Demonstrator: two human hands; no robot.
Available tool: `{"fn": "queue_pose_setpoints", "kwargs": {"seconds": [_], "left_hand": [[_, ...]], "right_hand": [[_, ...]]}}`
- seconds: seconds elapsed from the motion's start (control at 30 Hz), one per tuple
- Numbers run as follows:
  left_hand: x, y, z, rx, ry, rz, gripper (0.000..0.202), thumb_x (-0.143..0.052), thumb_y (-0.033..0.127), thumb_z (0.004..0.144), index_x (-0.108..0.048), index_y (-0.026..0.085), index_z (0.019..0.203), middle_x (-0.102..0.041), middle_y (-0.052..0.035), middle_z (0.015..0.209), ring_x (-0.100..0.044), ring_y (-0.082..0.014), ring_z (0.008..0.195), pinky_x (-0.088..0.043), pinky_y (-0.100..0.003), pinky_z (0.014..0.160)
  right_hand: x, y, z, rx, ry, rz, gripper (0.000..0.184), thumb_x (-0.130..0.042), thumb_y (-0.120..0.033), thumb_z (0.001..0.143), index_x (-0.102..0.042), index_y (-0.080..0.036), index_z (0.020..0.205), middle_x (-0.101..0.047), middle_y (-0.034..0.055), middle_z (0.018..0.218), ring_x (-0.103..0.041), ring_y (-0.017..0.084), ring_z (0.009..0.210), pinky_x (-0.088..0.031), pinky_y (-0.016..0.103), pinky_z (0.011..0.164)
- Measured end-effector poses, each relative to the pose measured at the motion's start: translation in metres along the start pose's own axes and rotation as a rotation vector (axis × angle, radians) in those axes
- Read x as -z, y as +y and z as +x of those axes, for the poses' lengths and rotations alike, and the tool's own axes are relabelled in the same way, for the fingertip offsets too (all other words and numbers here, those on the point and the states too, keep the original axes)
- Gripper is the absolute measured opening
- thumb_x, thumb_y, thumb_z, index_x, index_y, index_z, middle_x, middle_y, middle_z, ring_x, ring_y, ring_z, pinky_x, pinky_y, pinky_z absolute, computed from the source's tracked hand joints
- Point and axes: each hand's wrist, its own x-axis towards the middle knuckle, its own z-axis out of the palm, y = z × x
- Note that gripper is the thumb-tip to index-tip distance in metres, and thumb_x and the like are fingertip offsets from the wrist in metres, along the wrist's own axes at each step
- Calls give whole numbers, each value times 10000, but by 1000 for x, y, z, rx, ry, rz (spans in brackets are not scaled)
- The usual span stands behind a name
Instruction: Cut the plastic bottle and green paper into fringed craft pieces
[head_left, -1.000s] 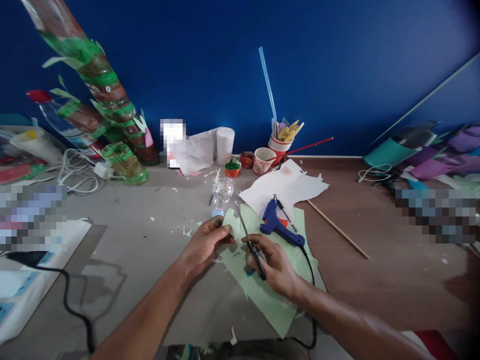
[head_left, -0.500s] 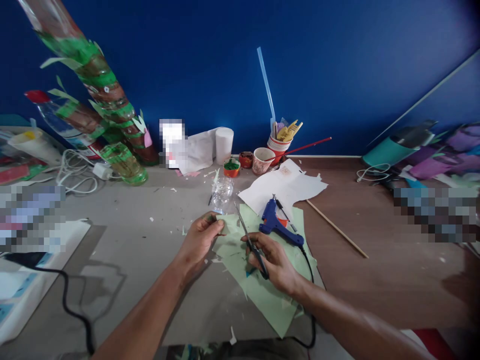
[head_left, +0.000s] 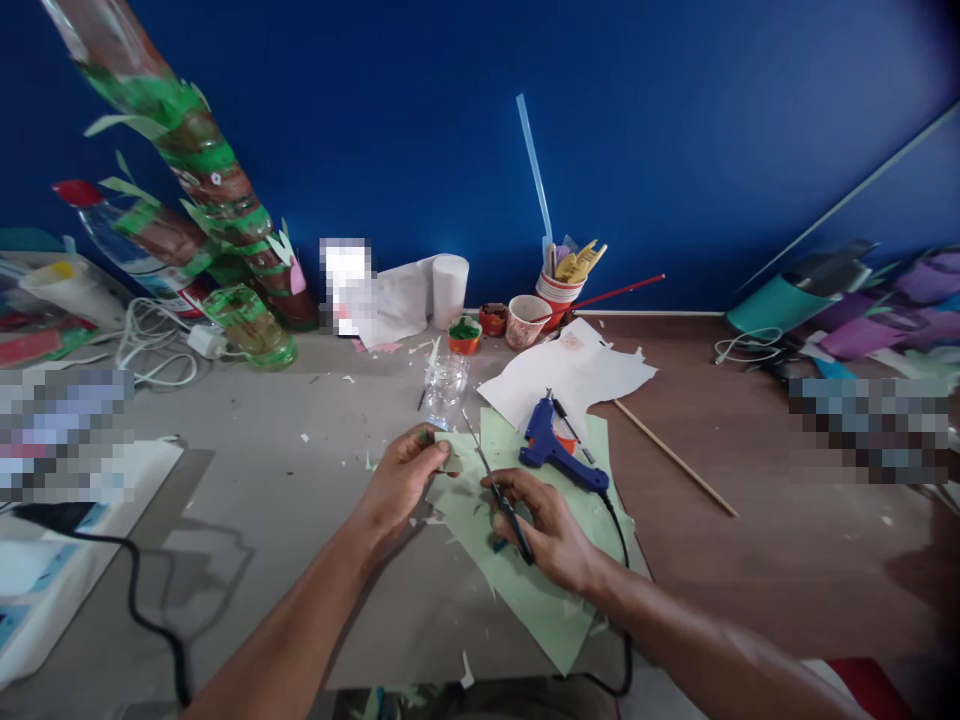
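Observation:
My left hand (head_left: 403,478) pinches a small piece of light green paper (head_left: 448,462) between thumb and fingers. My right hand (head_left: 551,535) grips black-handled scissors (head_left: 496,490), whose blades point up and left toward that piece. Both hands hover over a larger sheet of light green paper (head_left: 529,590) lying on the floor. A blue glue gun (head_left: 553,449) rests on that sheet just right of the scissors.
A clear plastic bottle (head_left: 444,388) lies beyond my hands, with white paper (head_left: 574,375) to its right. Paint cups (head_left: 465,334) and a cup of tools (head_left: 559,290) stand by the blue wall. A painted bottle tree (head_left: 202,190) rises at left. A wooden stick (head_left: 675,458) lies right.
The left hand drew the small green piece slightly left and down, and the scissors' blades shifted a little toward it. The rest is unchanged.

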Motion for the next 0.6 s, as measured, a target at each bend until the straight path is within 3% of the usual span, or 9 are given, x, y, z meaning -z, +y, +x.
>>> {"fn": "queue_pose_setpoints", "kwargs": {"seconds": [0.23, 0.43, 0.6], "left_hand": [[0, 2, 0, -7, -19, 94, 200, -584, 316, 785, -523, 156, 683, -492, 45, 574, -426, -53, 499, -341, -173, 488], [0, 1, 1, -4, 26, 107, 205, -593, 352, 777, -537, 164, 716, -545, 28, 606, -490, -72, 545, -372, -178, 514], [-2, 3, -1, 28, 5, 114, 230, -599, 370, 766, -527, 162, 700, -531, 34, 577, -447, -58, 480, -341, -178, 475]], "right_hand": [[-1, 4, -1, -8, -6, 7, 230, -548, -244, 729, -576, -154, 938, -491, -15, 657, -457, 117, 594, -393, 242, 562], [-2, 4, -2, -31, -41, 31, 236, -545, -221, 725, -570, -153, 950, -472, -22, 648, -431, 109, 577, -374, 231, 538], [-2, 3, -1, -44, -58, 29, 238, -550, -234, 726, -568, -149, 948, -467, -27, 638, -413, 103, 561, -367, 230, 528]]}}
